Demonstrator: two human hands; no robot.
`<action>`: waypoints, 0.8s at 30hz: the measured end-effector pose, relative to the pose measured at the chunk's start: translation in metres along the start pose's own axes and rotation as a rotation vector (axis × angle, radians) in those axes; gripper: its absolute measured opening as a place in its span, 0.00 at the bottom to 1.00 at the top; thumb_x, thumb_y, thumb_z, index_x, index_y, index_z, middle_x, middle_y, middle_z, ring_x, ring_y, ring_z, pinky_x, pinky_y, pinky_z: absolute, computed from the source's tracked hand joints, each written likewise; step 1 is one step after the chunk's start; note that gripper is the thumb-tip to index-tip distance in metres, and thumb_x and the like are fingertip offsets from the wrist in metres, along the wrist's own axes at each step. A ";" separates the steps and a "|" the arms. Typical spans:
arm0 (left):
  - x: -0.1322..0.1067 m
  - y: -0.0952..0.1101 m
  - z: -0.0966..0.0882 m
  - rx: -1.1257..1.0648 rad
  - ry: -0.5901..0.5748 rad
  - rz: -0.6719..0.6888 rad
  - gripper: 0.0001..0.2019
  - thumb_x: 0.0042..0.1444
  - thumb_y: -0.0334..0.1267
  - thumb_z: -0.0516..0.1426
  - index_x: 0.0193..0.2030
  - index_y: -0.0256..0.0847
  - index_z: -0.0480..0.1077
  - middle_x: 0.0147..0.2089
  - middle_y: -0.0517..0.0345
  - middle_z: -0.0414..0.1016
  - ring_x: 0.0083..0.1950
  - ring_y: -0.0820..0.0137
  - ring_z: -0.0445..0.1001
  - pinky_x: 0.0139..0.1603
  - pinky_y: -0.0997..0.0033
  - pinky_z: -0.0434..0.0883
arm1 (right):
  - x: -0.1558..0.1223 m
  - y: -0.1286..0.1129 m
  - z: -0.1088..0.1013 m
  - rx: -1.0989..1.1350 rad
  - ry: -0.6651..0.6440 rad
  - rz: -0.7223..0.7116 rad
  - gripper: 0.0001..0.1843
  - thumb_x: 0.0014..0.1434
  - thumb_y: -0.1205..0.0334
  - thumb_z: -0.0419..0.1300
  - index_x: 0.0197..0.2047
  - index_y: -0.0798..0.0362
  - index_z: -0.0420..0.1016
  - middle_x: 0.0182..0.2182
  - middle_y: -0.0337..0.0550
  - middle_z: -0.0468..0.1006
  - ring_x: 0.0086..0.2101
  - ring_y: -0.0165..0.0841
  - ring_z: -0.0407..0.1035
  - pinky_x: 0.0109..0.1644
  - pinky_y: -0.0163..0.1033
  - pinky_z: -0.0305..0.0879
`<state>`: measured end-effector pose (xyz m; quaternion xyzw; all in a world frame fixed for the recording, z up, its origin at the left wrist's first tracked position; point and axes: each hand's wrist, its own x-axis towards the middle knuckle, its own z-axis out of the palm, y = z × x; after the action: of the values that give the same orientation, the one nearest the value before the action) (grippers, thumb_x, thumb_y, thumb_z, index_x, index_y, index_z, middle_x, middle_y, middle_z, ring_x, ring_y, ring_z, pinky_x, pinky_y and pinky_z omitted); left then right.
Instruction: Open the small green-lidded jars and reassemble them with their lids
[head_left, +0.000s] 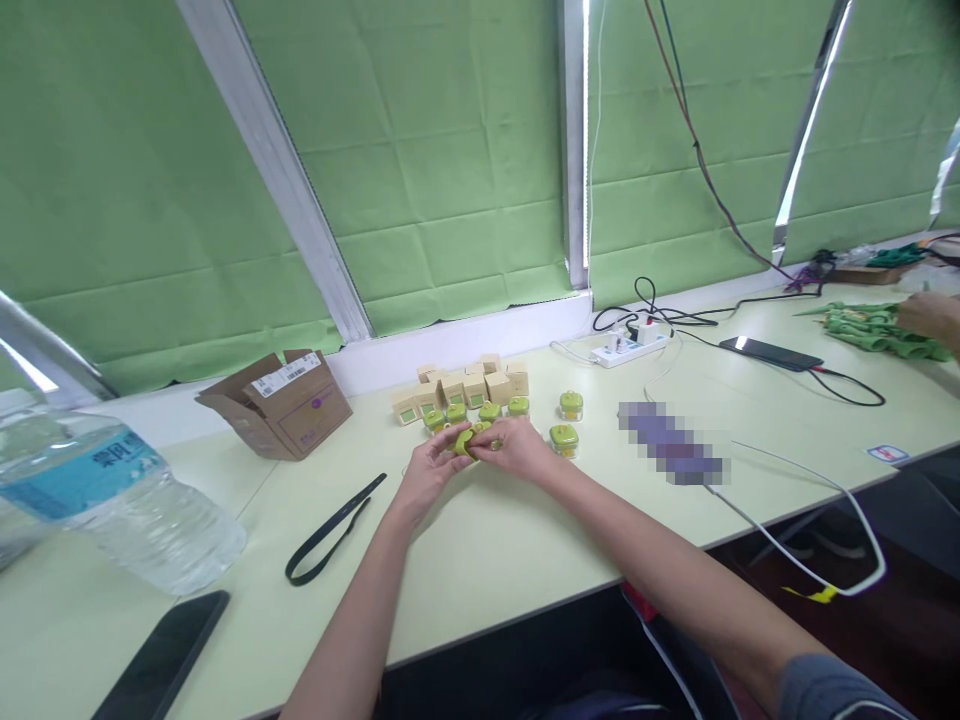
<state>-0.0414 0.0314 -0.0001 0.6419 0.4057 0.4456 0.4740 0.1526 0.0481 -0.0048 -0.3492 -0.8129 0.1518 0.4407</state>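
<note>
My left hand (pixel 433 468) and my right hand (pixel 516 449) meet over the middle of the table, fingers closed on a small yellow-green lid-like piece (pixel 463 443). Its exact shape is partly covered by my fingers. Just behind my hands stand several small clear containers with green lids, among them one green-lidded container (pixel 518 405). To the right of my right hand are two more, a nearer container (pixel 564 440) and a farther container (pixel 571 404). Small beige cartons (pixel 452 390) are grouped behind them.
An open cardboard box (pixel 289 405) stands at the back left. A black strap (pixel 322 540), a large water bottle (pixel 150 500) and a dark phone (pixel 165 655) lie left. Rightward are a power strip (pixel 630 347), a cabled phone (pixel 772 353) and another person's hand (pixel 930 316) by green cloth pieces (pixel 881 328).
</note>
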 end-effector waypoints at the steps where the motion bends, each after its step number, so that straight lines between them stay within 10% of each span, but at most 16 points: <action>1: 0.000 0.000 0.000 0.003 0.004 0.001 0.31 0.47 0.42 0.69 0.59 0.42 0.71 0.65 0.44 0.68 0.58 0.55 0.74 0.63 0.48 0.67 | 0.000 0.000 0.000 -0.008 -0.018 -0.018 0.08 0.57 0.67 0.64 0.33 0.46 0.85 0.27 0.36 0.81 0.29 0.29 0.71 0.34 0.33 0.61; 24: 0.004 -0.008 0.001 -0.011 -0.010 0.000 0.33 0.46 0.44 0.70 0.59 0.39 0.71 0.61 0.42 0.73 0.60 0.53 0.73 0.63 0.47 0.68 | 0.000 0.006 0.010 0.030 0.061 -0.035 0.07 0.58 0.66 0.65 0.30 0.49 0.83 0.27 0.38 0.81 0.30 0.31 0.70 0.37 0.35 0.62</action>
<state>-0.0399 0.0362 -0.0070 0.6417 0.4008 0.4447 0.4794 0.1470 0.0534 -0.0139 -0.3328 -0.8026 0.1454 0.4732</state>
